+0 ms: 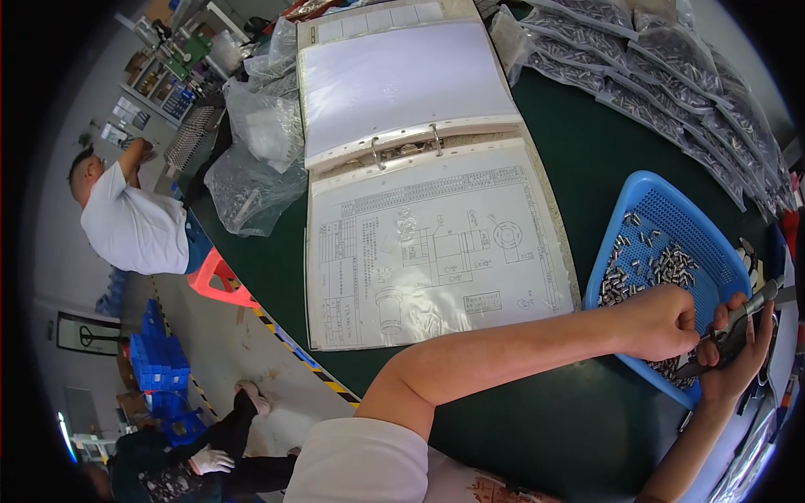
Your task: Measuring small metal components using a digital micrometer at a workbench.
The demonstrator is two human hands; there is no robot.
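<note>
Left hand [667,323]: fist closed over the near rim of the blue perforated tray [671,210], fingertips pinched toward the caliper jaws; whether a part sits between them cannot be told. Right hand [738,356]: fingers wrapped around a dark caliper [738,323], thumb on top, held just above the tray's near corner. Small metal cylinders [650,268]: loose heap in the tray's middle, more at the near edge under the hands. Open ring binder [419,176]: on the green table [545,411], left of the tray, showing a technical drawing in a plastic sleeve. Clear bags of parts [671,75]: overlapping rows beyond the tray (contents small and metallic). A person in a white shirt [134,222]: at a bench, far left.
</note>
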